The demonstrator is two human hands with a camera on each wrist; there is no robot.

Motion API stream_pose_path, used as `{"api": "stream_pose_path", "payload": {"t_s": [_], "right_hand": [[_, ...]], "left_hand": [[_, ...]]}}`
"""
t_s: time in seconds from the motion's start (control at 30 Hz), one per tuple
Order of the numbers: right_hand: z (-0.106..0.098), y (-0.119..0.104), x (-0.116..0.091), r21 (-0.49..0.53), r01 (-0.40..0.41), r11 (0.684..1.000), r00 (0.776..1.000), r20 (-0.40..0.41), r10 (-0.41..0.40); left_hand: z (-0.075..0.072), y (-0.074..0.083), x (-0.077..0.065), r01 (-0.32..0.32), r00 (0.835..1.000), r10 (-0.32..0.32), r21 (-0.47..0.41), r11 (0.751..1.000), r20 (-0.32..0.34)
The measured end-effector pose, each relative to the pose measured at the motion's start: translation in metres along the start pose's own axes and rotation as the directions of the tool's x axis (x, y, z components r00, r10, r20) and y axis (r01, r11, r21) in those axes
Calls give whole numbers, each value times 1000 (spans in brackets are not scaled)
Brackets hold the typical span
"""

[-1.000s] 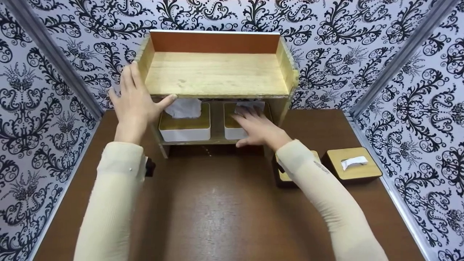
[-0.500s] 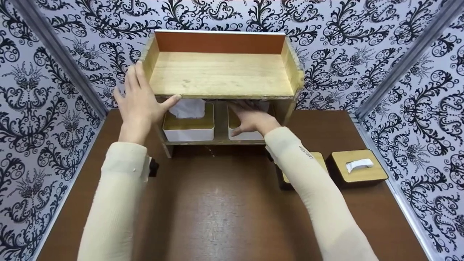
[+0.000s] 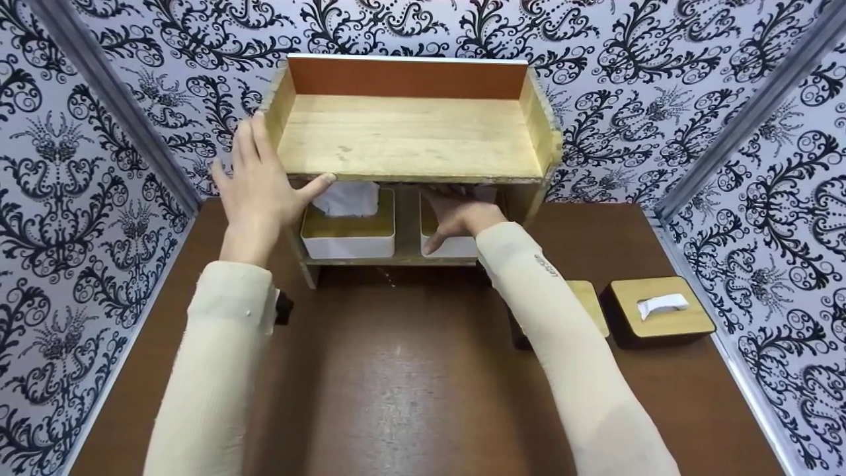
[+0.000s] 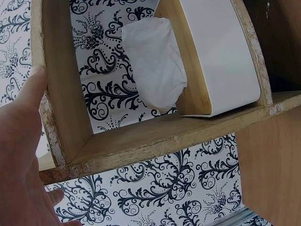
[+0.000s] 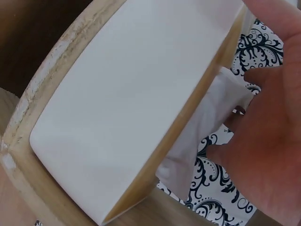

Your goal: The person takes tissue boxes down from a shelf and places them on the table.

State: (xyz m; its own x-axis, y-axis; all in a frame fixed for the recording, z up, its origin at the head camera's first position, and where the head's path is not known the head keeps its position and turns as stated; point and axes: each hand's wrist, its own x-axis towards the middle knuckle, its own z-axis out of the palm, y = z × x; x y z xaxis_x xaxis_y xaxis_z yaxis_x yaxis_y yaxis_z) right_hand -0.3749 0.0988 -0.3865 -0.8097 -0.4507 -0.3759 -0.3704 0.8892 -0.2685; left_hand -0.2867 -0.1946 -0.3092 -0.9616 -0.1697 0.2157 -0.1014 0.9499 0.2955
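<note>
My left hand (image 3: 256,188) rests on the left front corner of a small wooden shelf (image 3: 410,135), fingers straight along its side and thumb on the front edge. In the lower part, a white tissue box (image 3: 349,246) with a wooden lid and a large white tissue (image 3: 351,199) stands on the left. My right hand (image 3: 464,216) reaches into the right compartment over a second white tissue box (image 5: 136,99). Its thumb lies at the box's front and its other fingers extend above the lid, near the tissue (image 5: 200,127). The upper board partly hides those fingertips.
On the brown table (image 3: 396,370), two dark tissue boxes with wooden lids stand at the right: one shows a tissue (image 3: 663,304), the other box (image 3: 588,304) is partly behind my right sleeve. Patterned walls (image 3: 661,112) enclose the table at the back and sides.
My right hand has moved deeper into the right compartment, its fingers passing under the upper board. The left hand keeps its place on the shelf corner. The whole head view has shifted slightly.
</note>
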Motion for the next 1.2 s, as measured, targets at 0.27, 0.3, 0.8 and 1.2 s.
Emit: {"api": "stream_pose_path", "payload": {"t_s": [0.27, 0.3, 0.8, 1.2], "right_hand": [[2, 6, 2, 12, -43, 999, 999, 6, 43], [2, 6, 2, -1, -42, 999, 999, 3, 42], [14, 8, 12, -167, -27, 986, 998, -55, 18], [16, 8, 18, -210, 14, 978, 995, -89, -33]], "left_hand": [[0, 2, -1, -6, 1000, 6, -1, 1000, -2], [0, 2, -2, -5, 1000, 5, -3, 1000, -3], [-1, 2, -2, -3, 1000, 3, -8, 1000, -4], [0, -1, 0, -14, 999, 14, 6, 1000, -28]]}}
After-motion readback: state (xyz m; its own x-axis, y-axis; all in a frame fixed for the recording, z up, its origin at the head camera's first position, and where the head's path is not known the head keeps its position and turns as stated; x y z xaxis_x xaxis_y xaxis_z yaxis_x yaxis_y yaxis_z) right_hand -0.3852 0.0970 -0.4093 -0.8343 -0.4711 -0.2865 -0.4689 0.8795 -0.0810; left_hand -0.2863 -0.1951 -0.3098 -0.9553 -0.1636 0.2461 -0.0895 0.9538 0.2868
